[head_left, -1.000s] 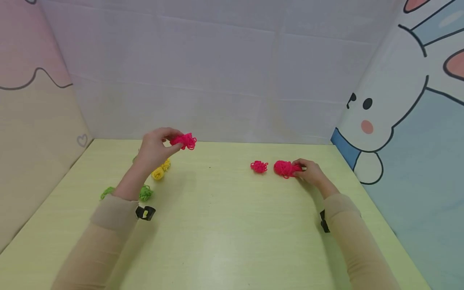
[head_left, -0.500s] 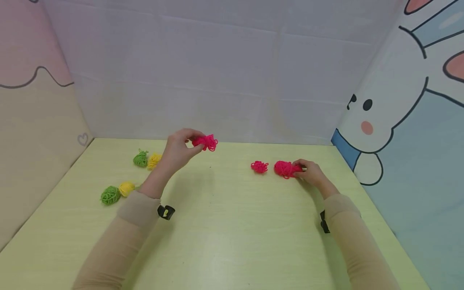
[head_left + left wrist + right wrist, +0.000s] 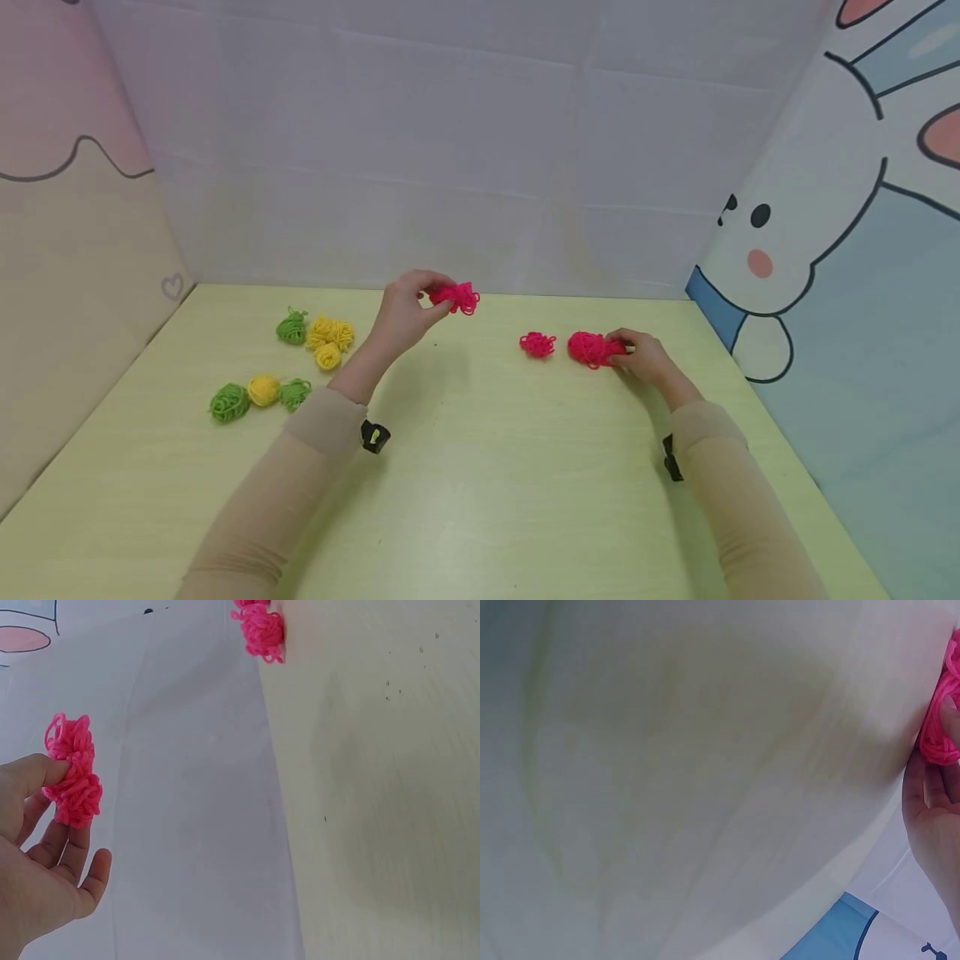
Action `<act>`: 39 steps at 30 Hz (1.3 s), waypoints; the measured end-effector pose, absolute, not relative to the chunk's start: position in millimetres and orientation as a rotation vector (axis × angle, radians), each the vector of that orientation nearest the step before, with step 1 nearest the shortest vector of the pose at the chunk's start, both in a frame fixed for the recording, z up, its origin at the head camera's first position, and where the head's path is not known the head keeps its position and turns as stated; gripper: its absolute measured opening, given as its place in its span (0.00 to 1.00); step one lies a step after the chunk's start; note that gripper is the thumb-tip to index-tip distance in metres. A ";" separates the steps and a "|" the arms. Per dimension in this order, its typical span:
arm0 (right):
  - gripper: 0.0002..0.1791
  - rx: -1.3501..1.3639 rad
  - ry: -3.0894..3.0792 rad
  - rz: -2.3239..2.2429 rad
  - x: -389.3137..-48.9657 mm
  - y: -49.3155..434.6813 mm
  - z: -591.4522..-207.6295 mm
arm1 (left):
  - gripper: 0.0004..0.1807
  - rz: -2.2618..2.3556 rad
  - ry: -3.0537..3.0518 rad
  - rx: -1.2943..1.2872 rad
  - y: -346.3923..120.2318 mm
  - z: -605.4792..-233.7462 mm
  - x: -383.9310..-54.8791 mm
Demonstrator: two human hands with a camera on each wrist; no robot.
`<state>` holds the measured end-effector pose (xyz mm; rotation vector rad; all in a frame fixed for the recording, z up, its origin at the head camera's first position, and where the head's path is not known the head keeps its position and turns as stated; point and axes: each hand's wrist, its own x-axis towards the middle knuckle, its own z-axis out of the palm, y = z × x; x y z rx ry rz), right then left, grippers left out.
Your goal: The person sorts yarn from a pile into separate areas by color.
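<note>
Pink yarn, green yarn, yellow yarn, pale yellow-green table.

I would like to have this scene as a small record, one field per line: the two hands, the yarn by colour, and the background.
left hand: pinches a pink bundle, raised above the table
right hand: holds the right end of larger pink yarn
loose pink: small clump, left of the larger pink yarn
green: three clumps, on the table's left side
yellow: ball between two green clumps; more yellow yarn farther back
background: pale cloth
</note>
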<state>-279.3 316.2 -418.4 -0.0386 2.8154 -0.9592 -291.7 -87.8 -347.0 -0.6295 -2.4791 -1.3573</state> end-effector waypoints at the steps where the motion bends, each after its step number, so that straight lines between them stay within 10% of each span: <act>1: 0.19 -0.036 2.813 -0.957 -279.4 316.1 -418.5 | 0.12 -1.352 -2.483 -0.632 -84.8 -349.1 -292.8; 39: 0.18 -0.073 2.845 -0.969 -279.8 314.4 -422.8 | 0.12 -1.408 -2.681 -0.603 -31.9 -407.7 -318.0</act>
